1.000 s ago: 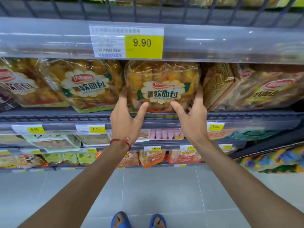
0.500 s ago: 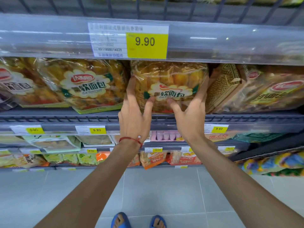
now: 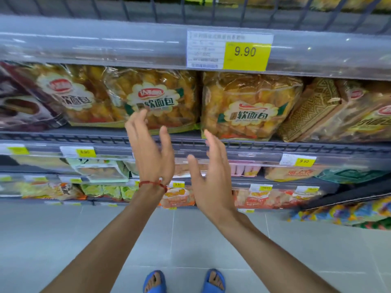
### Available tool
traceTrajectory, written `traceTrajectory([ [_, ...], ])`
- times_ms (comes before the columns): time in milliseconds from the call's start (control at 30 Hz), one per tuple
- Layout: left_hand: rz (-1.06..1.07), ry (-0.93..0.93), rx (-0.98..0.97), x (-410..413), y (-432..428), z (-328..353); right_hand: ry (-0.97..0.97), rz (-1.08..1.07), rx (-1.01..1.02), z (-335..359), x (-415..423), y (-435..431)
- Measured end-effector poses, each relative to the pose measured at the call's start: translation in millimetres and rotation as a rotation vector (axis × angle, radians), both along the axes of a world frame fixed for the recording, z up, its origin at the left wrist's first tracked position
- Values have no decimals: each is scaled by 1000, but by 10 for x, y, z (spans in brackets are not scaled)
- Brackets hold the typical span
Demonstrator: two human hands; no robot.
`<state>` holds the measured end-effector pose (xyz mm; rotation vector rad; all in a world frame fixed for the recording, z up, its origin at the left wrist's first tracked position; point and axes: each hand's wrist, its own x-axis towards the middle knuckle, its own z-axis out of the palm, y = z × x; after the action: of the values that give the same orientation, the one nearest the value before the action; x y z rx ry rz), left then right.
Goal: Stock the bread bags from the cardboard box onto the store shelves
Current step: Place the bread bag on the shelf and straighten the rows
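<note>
A clear bread bag with golden rolls and a flower-shaped label stands upright on the grey wire shelf, under the 9.90 price tag. Two similar bread bags stand to its left. My left hand, with a red string at the wrist, is open in front of the shelf edge, its fingertips over the middle bag. My right hand is open below and left of the placed bag. Neither hand touches a bag. The cardboard box is out of view.
Brown patterned packs lean right of the placed bag. A dark-purple pack sits at far left. Lower shelves hold more packaged goods. Grey tiled floor lies below, with my blue sandals.
Both hands have let go of the bread bag and drawn back down from the shelf. The bag stays standing on the shelf. The view has shifted left.
</note>
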<state>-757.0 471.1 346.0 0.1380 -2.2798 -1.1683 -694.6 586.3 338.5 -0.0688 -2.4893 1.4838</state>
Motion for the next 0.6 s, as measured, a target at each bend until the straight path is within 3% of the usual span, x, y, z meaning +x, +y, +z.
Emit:
traceTrajectory([
  [133, 123, -26, -21, -217, -429, 114, 80, -1, 54, 236, -341, -226],
  [400, 1, -41, 1, -587, -872, 268, 116, -145, 169, 382, -935, -478],
  [600, -62, -3, 74, -734, -1026, 289, 181, -335, 59, 379, -1101, -664],
])
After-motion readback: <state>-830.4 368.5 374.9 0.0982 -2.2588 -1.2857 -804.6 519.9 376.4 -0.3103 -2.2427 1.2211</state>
